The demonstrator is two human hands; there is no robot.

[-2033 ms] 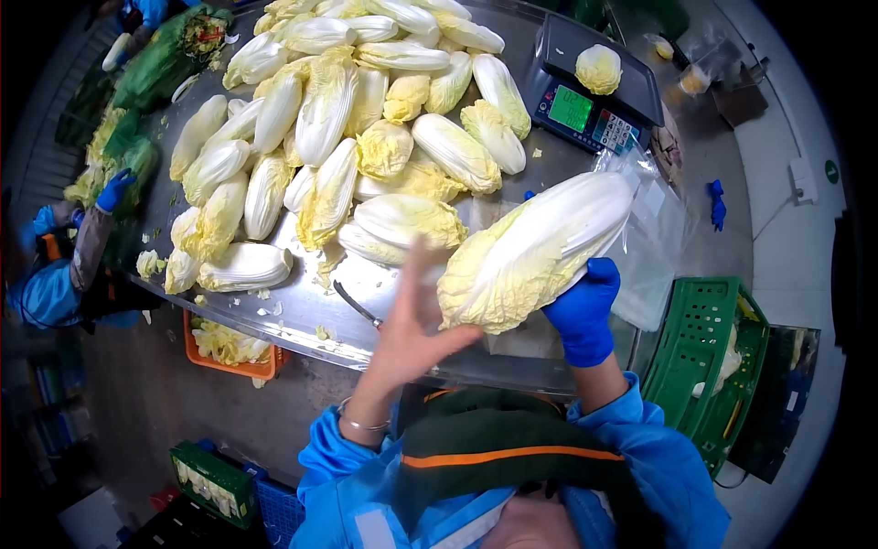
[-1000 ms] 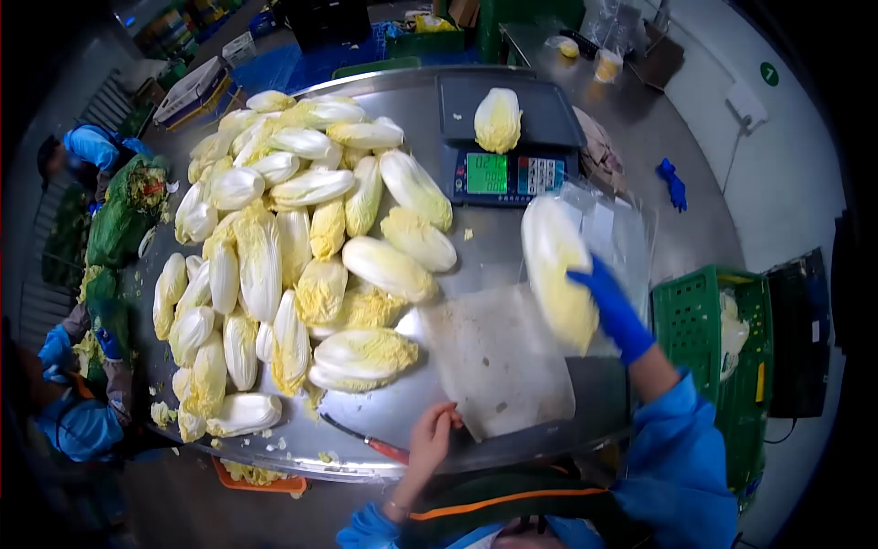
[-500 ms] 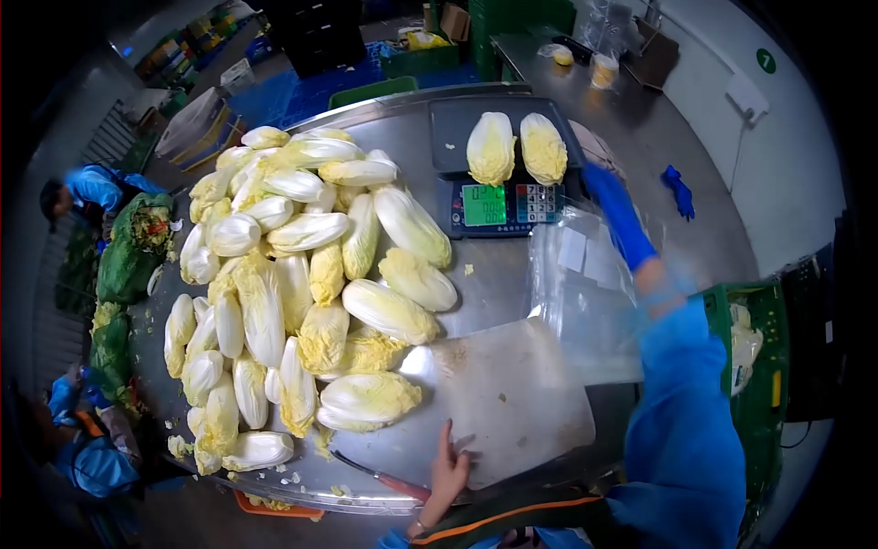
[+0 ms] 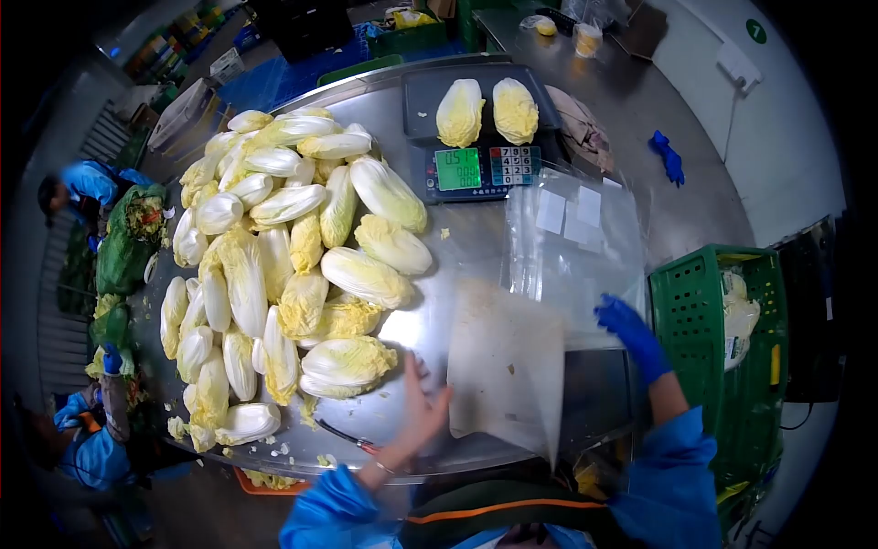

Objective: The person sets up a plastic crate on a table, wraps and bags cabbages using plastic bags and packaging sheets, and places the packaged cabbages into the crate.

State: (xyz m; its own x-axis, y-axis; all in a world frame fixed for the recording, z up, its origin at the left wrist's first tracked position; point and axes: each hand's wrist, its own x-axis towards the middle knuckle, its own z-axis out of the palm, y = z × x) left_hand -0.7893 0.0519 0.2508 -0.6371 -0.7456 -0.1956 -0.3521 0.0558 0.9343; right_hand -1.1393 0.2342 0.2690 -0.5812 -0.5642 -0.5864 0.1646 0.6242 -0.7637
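Two cabbages, one on the left [image 4: 460, 113] and one on the right [image 4: 516, 112], lie side by side on the scale [image 4: 420, 101], whose green display is lit. My bare left hand [image 4: 423, 407] is open and empty, fingers spread, between the cabbage pile [image 4: 242, 265] and a cloudy plastic sheet [image 4: 503, 371]. The sheet's lower right corner hangs over the table edge. My blue-gloved right hand [image 4: 633, 334] is at the lower right of the clear bags [image 4: 576, 256], empty, its fingers loosely extended. A knife [image 4: 343, 434] lies left of my left wrist, its handle partly hidden.
A green crate [image 4: 686, 284] stands right of the metal table [image 4: 434, 252]. Beyond the scale lie a cloth [image 4: 583, 128] and a blue glove [image 4: 667, 157]. An orange crate [image 4: 265, 489] sits below the front edge. Two people in blue [image 4: 91, 183] are at the far left.
The gloved right hand carried a cabbage to the scale, let it go beside the other one, and came back toward me. My left hand opened and moved slightly up-left. The plastic sheet has shifted and lifted.
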